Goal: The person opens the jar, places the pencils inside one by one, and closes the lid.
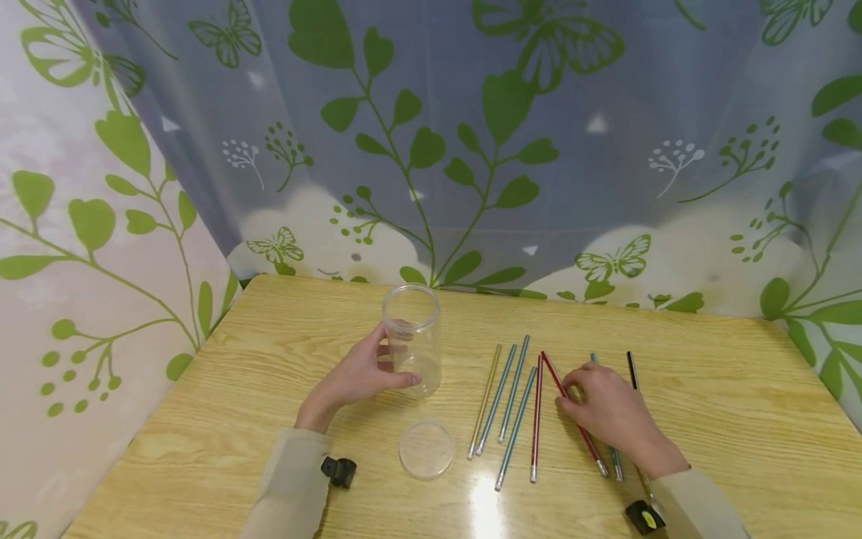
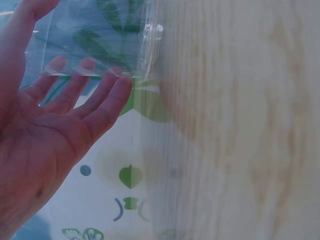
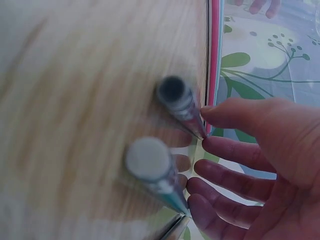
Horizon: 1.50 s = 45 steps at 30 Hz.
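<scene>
My left hand (image 1: 357, 374) holds a clear, lidless plastic jar (image 1: 426, 348) upright, with the thumb low in front and the other fingers behind its side. In the left wrist view the fingertips show against the jar's clear wall (image 2: 100, 40). At the right, the thumb and index finger of my right hand (image 1: 609, 412) pinch a slanted red pencil (image 1: 589, 445). The right wrist view shows this pencil's dark eraser end (image 3: 174, 92) from close by. A teal pencil (image 1: 616, 464) lies partly hidden under that hand, and a black pencil (image 1: 631, 367) passes behind it.
A round clear lid (image 1: 426, 449) lies in front of the jar. Between the hands lie a gold pencil (image 1: 485, 400), several blue pencils (image 1: 516, 428) and another red pencil (image 1: 536, 419). A patterned curtain (image 1: 444, 150) hangs behind the wooden table (image 1: 303, 307).
</scene>
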Each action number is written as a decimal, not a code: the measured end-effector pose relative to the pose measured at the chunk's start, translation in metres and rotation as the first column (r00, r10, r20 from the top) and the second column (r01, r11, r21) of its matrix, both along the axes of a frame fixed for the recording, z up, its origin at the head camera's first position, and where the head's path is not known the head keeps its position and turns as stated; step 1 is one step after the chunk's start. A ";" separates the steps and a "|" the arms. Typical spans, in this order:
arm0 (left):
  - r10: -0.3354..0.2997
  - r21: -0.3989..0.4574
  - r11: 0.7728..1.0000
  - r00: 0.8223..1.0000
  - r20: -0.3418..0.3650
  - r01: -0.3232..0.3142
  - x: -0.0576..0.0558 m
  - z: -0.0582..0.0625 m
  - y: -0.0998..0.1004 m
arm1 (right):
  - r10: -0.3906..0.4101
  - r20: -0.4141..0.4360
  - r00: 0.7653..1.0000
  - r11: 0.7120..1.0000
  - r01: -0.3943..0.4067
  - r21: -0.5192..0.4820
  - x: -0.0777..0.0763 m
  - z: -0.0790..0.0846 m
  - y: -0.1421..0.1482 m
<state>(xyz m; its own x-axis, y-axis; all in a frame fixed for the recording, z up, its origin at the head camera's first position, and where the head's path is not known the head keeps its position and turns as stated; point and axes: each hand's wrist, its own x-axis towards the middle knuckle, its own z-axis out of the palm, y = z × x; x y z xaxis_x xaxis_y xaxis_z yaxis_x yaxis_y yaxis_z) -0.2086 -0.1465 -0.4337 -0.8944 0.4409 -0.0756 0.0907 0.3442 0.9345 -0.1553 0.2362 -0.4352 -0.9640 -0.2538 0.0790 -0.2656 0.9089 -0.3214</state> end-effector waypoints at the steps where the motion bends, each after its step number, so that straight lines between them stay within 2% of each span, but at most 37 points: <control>1: 0.000 0.002 1.000 1.000 -0.001 0.000 0.000 0.000 0.000 | 0.000 -0.004 1.000 1.000 0.000 0.001 0.000 0.000 0.000; 5: 0.001 0.004 1.000 1.000 0.009 -0.001 0.000 0.000 0.000 | -0.010 -0.003 1.000 1.000 0.010 0.004 0.000 0.000 -0.001; 13: 0.004 0.000 1.000 1.000 0.007 -0.004 0.001 0.001 0.000 | -0.066 0.057 0.996 0.997 0.067 -0.027 -0.001 0.002 -0.005; 21: -0.004 0.004 1.000 1.000 -0.009 0.004 0.001 0.001 0.000 | -0.112 0.133 0.985 0.982 0.130 -0.139 -0.002 0.005 -0.002; 29: -0.004 0.005 1.000 1.000 -0.011 0.004 0.000 0.001 0.000 | -0.116 0.188 0.975 0.952 0.164 -0.260 -0.002 0.012 0.001; 37: -0.010 0.009 1.000 1.000 -0.006 0.010 0.000 0.000 0.000 | -0.118 0.263 0.957 0.919 0.206 -0.337 0.000 0.023 0.001; 45: -0.002 0.002 1.000 1.000 -0.002 0.002 0.000 0.001 0.000 | -0.102 0.265 0.959 0.879 0.212 -0.426 0.000 0.033 0.001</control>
<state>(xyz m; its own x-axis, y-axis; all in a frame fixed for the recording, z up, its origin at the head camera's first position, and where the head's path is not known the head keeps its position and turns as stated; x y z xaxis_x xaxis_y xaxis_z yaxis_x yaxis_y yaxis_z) -0.2083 -0.1461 -0.4331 -0.8937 0.4428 -0.0728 0.0935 0.3426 0.9348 -0.1552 0.2374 -0.4017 -0.9930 -0.0879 -0.0788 -0.0016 0.6772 -0.7358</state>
